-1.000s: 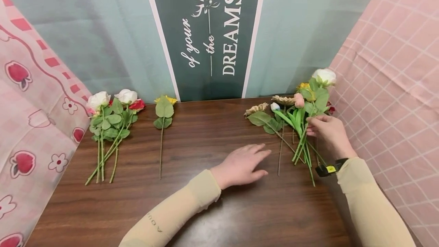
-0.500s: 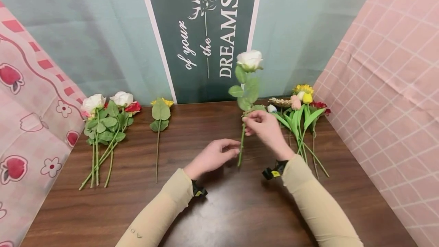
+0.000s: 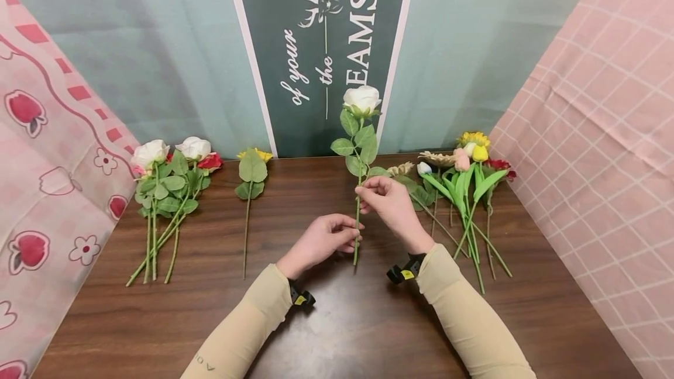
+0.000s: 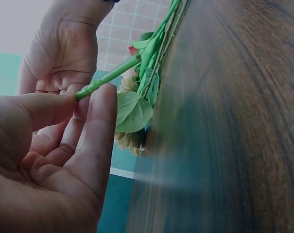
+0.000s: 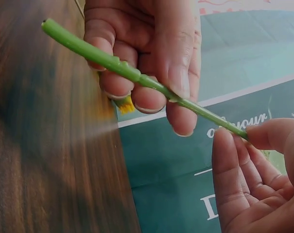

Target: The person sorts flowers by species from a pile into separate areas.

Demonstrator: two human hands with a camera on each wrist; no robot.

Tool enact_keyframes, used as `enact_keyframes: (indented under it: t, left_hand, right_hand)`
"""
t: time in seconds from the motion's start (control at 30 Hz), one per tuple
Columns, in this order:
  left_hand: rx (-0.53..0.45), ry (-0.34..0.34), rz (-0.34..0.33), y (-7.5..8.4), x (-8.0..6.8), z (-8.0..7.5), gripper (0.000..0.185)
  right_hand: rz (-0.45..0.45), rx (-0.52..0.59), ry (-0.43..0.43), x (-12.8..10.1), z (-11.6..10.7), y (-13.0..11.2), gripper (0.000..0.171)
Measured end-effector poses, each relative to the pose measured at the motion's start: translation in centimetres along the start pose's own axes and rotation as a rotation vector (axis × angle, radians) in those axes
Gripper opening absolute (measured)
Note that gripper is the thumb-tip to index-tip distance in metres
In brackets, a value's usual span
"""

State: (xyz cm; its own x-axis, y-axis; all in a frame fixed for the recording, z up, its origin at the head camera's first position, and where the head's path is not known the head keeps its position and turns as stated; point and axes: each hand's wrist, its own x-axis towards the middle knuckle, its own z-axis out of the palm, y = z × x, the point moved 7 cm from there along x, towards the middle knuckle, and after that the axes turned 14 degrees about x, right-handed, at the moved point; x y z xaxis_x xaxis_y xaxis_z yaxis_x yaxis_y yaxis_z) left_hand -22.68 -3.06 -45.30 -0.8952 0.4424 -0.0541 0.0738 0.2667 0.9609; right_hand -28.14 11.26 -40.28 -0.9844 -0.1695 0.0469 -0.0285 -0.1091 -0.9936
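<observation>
A white rose [image 3: 362,100] with green leaves stands nearly upright over the middle of the table, in front of the backdrop. My right hand [image 3: 389,206] pinches its stem just below the leaves. Lower down, my left hand [image 3: 325,241] holds the same stem between thumb and fingers, near the cut end. Seen from the right wrist, the green stem [image 5: 98,56] runs from the right fingertips across the left fingers, its end sticking out past them. In the left wrist view the stem [image 4: 108,76] passes between the left thumb and index finger.
White and red roses [image 3: 168,186] lie in a bunch at the table's left. Beside them lies one yellow flower [image 3: 251,171]. Several tulips [image 3: 466,183], a sunflower [image 3: 473,139] and tan flowers [image 3: 401,169] lie at the right. Cloth walls [image 3: 590,133] close in the table [image 3: 210,320].
My right hand has lifted the white rose from the right pile and carried it left to the middle. The left hand has moved left and taken hold of the lower stem.
</observation>
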Motion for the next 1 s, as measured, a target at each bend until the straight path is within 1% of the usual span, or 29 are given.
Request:
enact_keyframes:
  t: [0.17,0.33,0.4,0.5,0.6,0.67,0.73,0.8,0.87,0.93,1.0]
  left_hand:
    - [0.007,-0.002,-0.007,0.0,-0.2,0.1,0.026]
    - [-0.003,-0.018,-0.023,-0.1,-0.3,0.3,0.026]
    - [-0.005,-0.012,-0.026,-0.1,-0.4,0.3,0.027]
    - [-0.015,0.017,-0.022,0.0,-0.3,0.2,0.029]
    - [-0.024,0.064,-0.015,0.0,-0.3,-0.1,0.031]
    - [-0.015,0.093,-0.015,0.1,-0.2,-0.4,0.031]
    - [0.014,0.118,-0.014,0.2,-0.3,-0.8,0.030]
    - [0.061,0.139,-0.008,0.3,-0.6,-1.5,0.027]
    - [0.133,0.169,-0.011,0.4,-1.4,-2.9,0.023]
    - [0.230,0.213,-0.023,0.2,-2.7,-5.2,0.020]
    - [0.348,0.268,-0.058,-0.2,-4.5,-8.3,0.018]
  right_hand:
    - [0.052,0.060,-0.008,0.0,0.0,0.4,0.031]
    - [0.076,0.099,-0.009,0.1,-0.3,0.6,0.028]
    - [0.075,0.102,-0.016,0.1,-0.3,0.5,0.028]
    - [0.069,0.108,-0.025,0.0,-0.1,0.5,0.030]
    - [0.067,0.100,-0.022,0.0,0.1,0.7,0.031]
    - [0.064,0.090,-0.020,0.1,0.2,0.9,0.030]
    - [0.059,0.085,-0.022,0.1,0.5,1.0,0.029]
    - [0.040,0.088,-0.041,0.0,1.1,1.2,0.027]
    - [0.005,0.058,-0.090,0.0,2.0,1.3,0.025]
    - [-0.036,-0.023,-0.149,-0.2,3.3,1.5,0.024]
    - [-0.097,-0.173,-0.211,-0.6,4.8,1.5,0.025]
